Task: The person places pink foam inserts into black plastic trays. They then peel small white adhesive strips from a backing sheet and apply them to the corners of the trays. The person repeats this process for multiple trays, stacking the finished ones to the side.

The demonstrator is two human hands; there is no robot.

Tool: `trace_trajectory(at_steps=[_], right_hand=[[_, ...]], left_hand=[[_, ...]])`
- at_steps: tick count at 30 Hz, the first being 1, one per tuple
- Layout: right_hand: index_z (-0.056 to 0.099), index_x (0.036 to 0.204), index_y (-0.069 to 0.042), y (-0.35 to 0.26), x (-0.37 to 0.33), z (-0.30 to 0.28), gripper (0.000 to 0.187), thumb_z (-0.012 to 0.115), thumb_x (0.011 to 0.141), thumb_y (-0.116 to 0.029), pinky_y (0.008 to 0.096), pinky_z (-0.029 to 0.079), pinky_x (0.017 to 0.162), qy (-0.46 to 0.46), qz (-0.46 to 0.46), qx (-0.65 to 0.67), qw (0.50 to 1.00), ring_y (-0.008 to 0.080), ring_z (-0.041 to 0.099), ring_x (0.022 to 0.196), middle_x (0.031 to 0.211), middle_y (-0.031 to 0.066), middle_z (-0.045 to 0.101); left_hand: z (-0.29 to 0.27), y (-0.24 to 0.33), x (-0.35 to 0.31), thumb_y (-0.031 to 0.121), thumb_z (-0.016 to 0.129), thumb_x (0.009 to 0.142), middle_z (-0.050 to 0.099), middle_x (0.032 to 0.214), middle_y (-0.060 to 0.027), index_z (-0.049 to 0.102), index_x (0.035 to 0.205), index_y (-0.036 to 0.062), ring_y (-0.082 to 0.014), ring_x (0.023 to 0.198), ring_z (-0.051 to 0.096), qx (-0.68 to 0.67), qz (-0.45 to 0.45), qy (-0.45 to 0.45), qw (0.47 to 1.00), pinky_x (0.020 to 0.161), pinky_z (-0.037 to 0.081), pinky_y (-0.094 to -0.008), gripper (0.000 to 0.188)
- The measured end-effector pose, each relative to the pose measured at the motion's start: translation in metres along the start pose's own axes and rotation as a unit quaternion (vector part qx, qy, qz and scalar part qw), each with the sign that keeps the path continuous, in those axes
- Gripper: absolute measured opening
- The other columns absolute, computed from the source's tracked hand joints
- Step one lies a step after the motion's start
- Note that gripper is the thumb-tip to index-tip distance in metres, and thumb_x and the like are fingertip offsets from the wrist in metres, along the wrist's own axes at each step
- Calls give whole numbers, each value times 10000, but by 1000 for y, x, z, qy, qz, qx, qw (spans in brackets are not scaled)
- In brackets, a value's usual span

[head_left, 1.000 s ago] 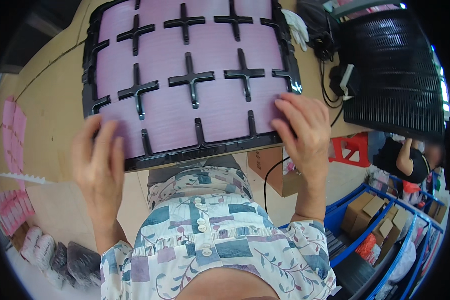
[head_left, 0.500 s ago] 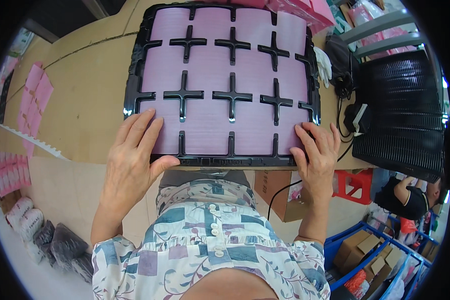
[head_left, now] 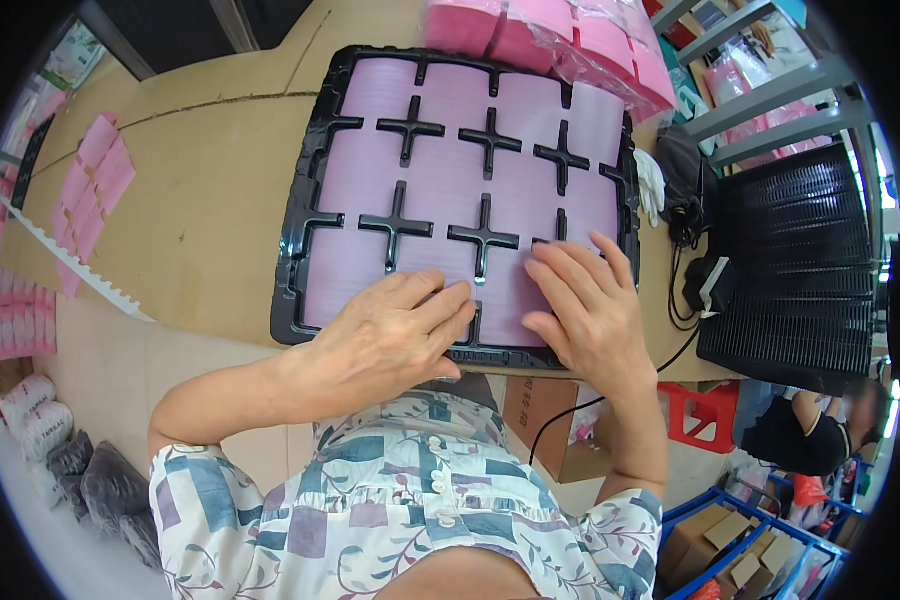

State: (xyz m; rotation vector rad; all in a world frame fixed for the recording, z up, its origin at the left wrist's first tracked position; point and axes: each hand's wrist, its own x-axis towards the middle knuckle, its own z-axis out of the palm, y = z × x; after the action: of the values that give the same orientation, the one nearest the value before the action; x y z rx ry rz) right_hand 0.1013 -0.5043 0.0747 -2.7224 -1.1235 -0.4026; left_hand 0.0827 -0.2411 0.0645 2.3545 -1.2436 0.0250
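Note:
A black plastic tray (head_left: 292, 260) with cross-shaped ridges lies on the table in front of me. Pale pink-purple foam sheets (head_left: 450, 190) fill the spaces between its ridges. My left hand (head_left: 395, 325) rests over the front middle of the tray, fingers stretched out and close together on the foam, thumb by the front rim. To its right, my right hand (head_left: 590, 305) lies over the front right section with fingers spread, hiding part of a ridge. Neither hand holds anything that I can see.
Bagged pink foam blocks (head_left: 530, 40) sit behind the tray. A white glove (head_left: 650, 185), cables and a stack of black ribbed trays (head_left: 790, 270) are at the right. Pink sheets (head_left: 95, 190) and a white toothed strip (head_left: 75, 260) lie left. A person (head_left: 800, 430) is at far right.
Both hands have left the tray's front corners and come inward, the left hand rightward, the right hand leftward. The tray appears lower and slightly turned in the view.

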Motion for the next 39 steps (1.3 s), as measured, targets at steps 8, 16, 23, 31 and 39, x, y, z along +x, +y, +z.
trace_trajectory(at_steps=[8,16,23,31,39], right_hand=[[627,1111,-19,34,35,10,408,705,820,-295,488,393,1028,8,-15,-10,1000,278,590,1087,1154,115,633],[642,1041,-30,107,51,15,217,640,854,-140,417,478,895,131,240,-87,958,326,639,925,969,127,692],[627,1107,43,169,70,26,450,681,837,-313,364,521,789,145,387,143,899,282,695,846,941,173,722],[629,1120,35,175,76,43,482,763,753,-247,358,519,762,147,409,194,880,235,688,793,826,116,709],[616,1078,-21,156,81,46,370,741,785,-210,421,486,776,106,381,12,918,323,679,788,806,122,696]], left_hand=[[-28,-62,22,231,737,789,565,1291,-198,581,1202,-39,-371,1232,510,37,-42,99,994,1008,453,-437,517],[-27,-142,35,299,678,859,491,1405,-179,511,1314,-20,-363,1336,416,165,-112,130,971,1114,350,-447,579],[-26,-145,34,345,653,878,485,1410,-166,502,1325,-10,-353,1330,417,187,-129,118,967,1109,357,-444,591],[-24,-151,34,465,615,877,479,1417,-174,490,1362,8,-341,1343,401,236,-165,85,954,1158,271,-472,678],[-21,-147,36,533,617,845,500,1403,-187,505,1348,-15,-330,1323,432,290,-181,81,936,1168,230,-501,753]])
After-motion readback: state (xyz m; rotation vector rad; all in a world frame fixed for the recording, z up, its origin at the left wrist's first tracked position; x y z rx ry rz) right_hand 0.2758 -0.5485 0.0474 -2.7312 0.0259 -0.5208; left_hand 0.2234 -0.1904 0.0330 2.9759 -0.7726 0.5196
